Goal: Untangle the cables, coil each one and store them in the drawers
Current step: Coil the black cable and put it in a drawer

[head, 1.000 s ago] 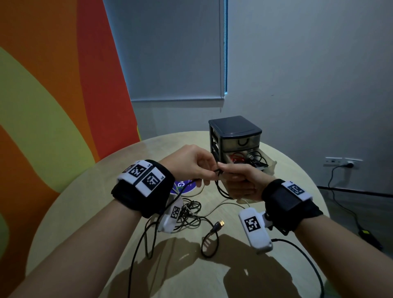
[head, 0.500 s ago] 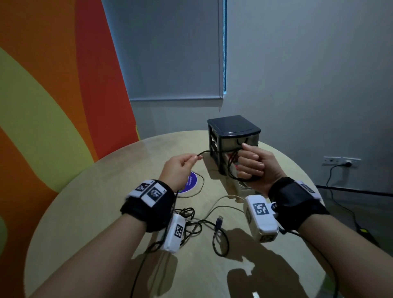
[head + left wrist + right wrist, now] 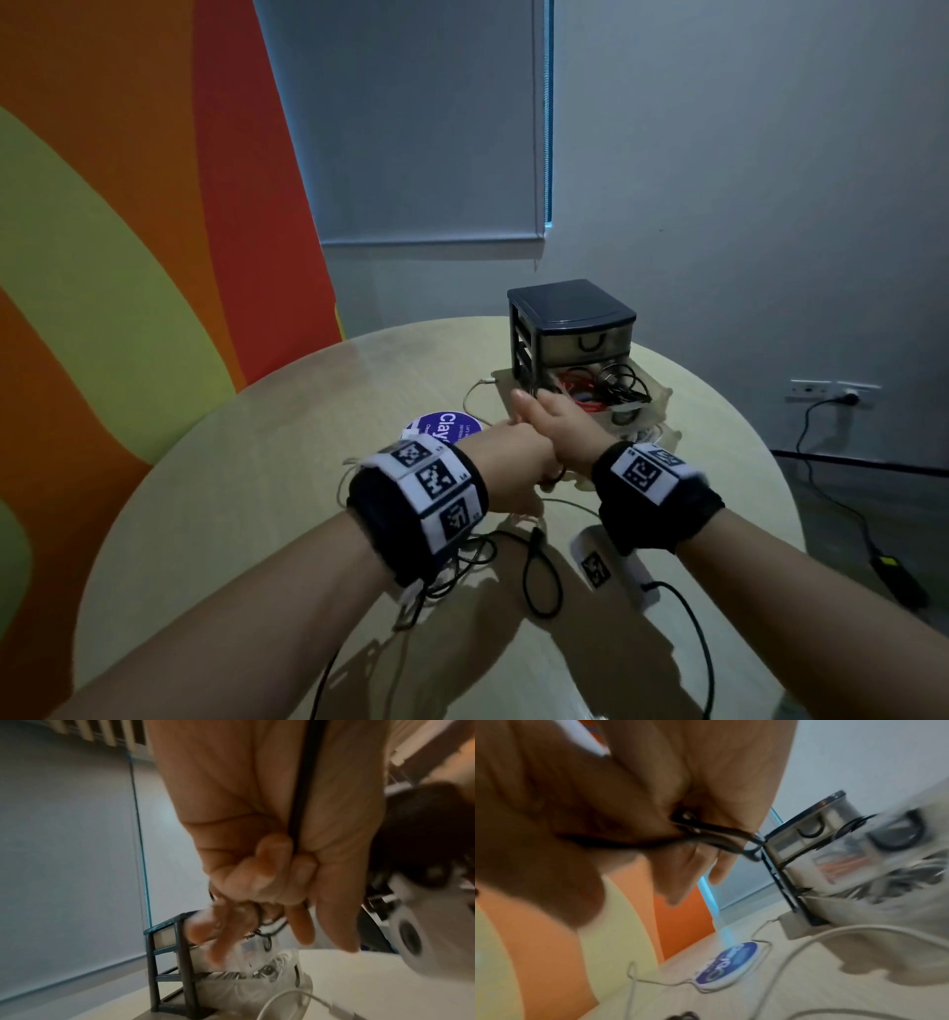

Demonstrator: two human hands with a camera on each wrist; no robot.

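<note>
My left hand [image 3: 508, 455] and right hand [image 3: 560, 426] meet over the round table, just in front of the small dark drawer unit [image 3: 570, 324]. In the left wrist view the left hand's fingers [image 3: 270, 866] curl round a thin black cable [image 3: 300, 801]. The right hand [image 3: 680, 817] grips loops of the same black cable [image 3: 718, 835]. The second drawer [image 3: 637, 406] stands pulled out with red and black cables in it. More black cables [image 3: 539, 580] lie loose on the table under my wrists.
A purple round coaster [image 3: 444, 429] lies left of the hands, with a thin white cable [image 3: 475, 393] curving round it. The table edge [image 3: 760, 442] is close behind the drawer unit. A wall socket with a lead [image 3: 842, 398] is at the right.
Half a second ago the hands were apart with the cable stretched between them. The left hand has swung back to the right hand, which has dropped a little in front of the drawers.
</note>
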